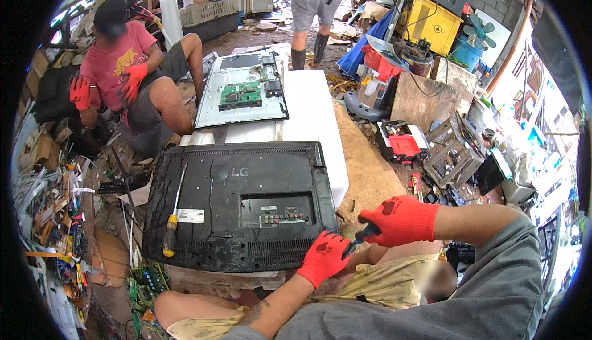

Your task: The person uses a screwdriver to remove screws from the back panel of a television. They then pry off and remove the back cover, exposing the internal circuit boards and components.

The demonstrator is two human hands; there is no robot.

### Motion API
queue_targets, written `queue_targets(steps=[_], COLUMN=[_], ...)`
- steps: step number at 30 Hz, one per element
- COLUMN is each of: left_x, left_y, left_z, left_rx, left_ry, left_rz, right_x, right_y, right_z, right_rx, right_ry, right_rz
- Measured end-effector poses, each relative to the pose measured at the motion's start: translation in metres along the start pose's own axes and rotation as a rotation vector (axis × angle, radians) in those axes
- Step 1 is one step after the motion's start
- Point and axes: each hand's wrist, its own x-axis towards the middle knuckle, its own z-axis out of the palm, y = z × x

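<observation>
A black flat-screen television point(240, 173) lies face down on a white slab, its back panel up. My left hand point(324, 258), in a red glove, sits at the set's near right corner with its fingers curled around the front end of a dark-handled screwdriver point(364, 236). My right hand point(401, 220), also in a red glove, grips that tool's handle just right of the set. The tool's tip is hidden by my left hand. A yellow-handled screwdriver point(171, 226) lies loose on the set's left side.
Behind the set lies an opened screen panel point(213, 102) with a green circuit board point(240, 95). A person in a red shirt and red gloves point(120, 62) sits at far left. Another person point(314, 7) stands at the back. Scrap, crates point(453, 152) and boards lie all around.
</observation>
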Motion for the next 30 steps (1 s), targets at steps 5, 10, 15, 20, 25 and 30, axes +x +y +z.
queue_targets(steps=[5,10,15,20,25,30], left_x=[0.005,0.005,0.008,0.008,0.007,0.008], left_y=[0.004,0.003,0.006,0.006,0.006,0.008], left_z=[-0.001,-0.001,0.000,-0.007,-0.008,-0.007], left_rx=[-0.030,-0.014,-0.037,-0.018,-0.032,-0.034], left_ry=[0.004,0.024,0.014,-0.045,-0.010,-0.059], left_rz=[0.039,0.052,0.034,0.000,0.020,0.010], right_x=[-0.007,-0.005,-0.004,-0.008,-0.004,-0.002], right_y=[0.011,0.020,0.022,0.008,0.012,0.021], right_z=[0.015,0.014,0.018,0.016,0.015,0.019], right_rx=[-0.020,-0.111,-0.009,-0.084,-0.063,-0.068], right_ry=[0.063,0.107,0.288,0.126,0.203,0.310], right_rz=[-0.166,-0.392,-0.482,-0.068,-0.354,-0.513])
